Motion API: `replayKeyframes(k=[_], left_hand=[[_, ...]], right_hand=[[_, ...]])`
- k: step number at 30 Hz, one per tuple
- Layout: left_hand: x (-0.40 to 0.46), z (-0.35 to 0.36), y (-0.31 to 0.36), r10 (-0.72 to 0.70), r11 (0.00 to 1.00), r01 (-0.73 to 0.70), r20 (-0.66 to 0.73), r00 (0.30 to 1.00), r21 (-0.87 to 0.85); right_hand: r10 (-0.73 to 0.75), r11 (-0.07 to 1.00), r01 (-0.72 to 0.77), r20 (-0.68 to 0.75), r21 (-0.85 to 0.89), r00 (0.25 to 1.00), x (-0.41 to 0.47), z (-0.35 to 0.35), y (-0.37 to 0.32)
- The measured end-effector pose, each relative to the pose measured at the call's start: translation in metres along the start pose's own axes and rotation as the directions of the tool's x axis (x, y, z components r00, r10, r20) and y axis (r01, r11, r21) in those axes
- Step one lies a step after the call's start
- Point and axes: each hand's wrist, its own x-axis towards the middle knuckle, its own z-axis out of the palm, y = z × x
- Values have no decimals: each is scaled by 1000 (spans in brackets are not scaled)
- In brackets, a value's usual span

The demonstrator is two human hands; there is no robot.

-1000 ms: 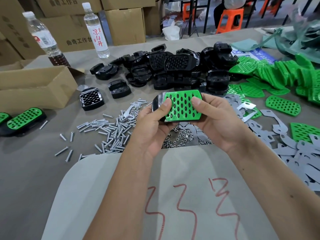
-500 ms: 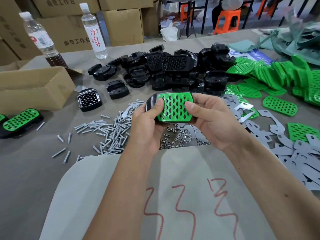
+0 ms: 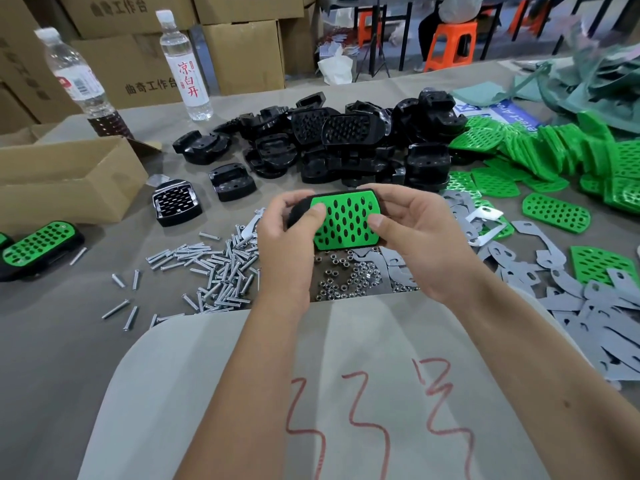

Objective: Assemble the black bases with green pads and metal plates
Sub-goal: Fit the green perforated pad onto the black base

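Note:
Both hands hold one black base (image 3: 298, 212) with a perforated green pad (image 3: 346, 221) on top, above the table's middle. My left hand (image 3: 282, 237) grips its left end, thumb pressing on the pad. My right hand (image 3: 415, 233) grips the right end, thumb on the pad's lower right. A heap of black bases (image 3: 332, 147) lies behind. Green pads (image 3: 540, 154) are piled at the right. Grey metal plates (image 3: 588, 299) lie scattered at the right. Screws (image 3: 214, 268) and nuts (image 3: 346, 275) lie under the hands.
Two finished green-topped pieces (image 3: 38, 244) lie at the left edge beside an open cardboard box (image 3: 65, 181). A black base with a chrome plate (image 3: 176, 202) sits near it. Two water bottles (image 3: 185, 64) stand at the back. A pale sheet with red marks (image 3: 346, 393) covers the near table.
The held piece has tilted so the green pad sits flatter toward me, and both thumbs have shifted on the pad. The hands stay in the same spot.

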Motion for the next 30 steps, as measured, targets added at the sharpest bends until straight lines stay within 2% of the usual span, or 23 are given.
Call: replayKeyframes(k=[2,3,5,7,12,14,16,20,26,30], left_hand=[[2,-5,1,193,952,-206,79,978,225],[4,-7,3,230,918,-265,150,962,295],[6,-10,3,203,894,-279,238,950,352],[7,-9,0,168,911,-234,213,962,340],[-4,13,-7,35,988,-33,-13,999,151],[-7,17,-8,9,989,-5,-30,1000,145],[-7,15,-5,-23,981,21,10,1000,195],[-11,15,2,13,962,-36,86,996,270],[-12,13,0,109,966,-134,122,987,220],[-13,15,-4,168,960,-190,122,978,206]], right_hand=[[-31,993,34,28,-114,999,0,2,-1],[-27,990,35,62,-135,998,-1,4,-2],[-3,992,17,117,-124,993,-3,6,-2],[15,995,-6,93,-96,996,-2,8,-2],[37,994,-47,-111,-97,993,-1,13,3],[68,993,-81,-146,-86,987,-1,13,3],[74,992,-89,-149,-94,986,0,10,2],[50,986,-64,-92,-156,994,-1,9,2],[141,989,-139,46,-45,989,-1,6,-1],[54,997,-51,53,-59,997,-3,7,0]])
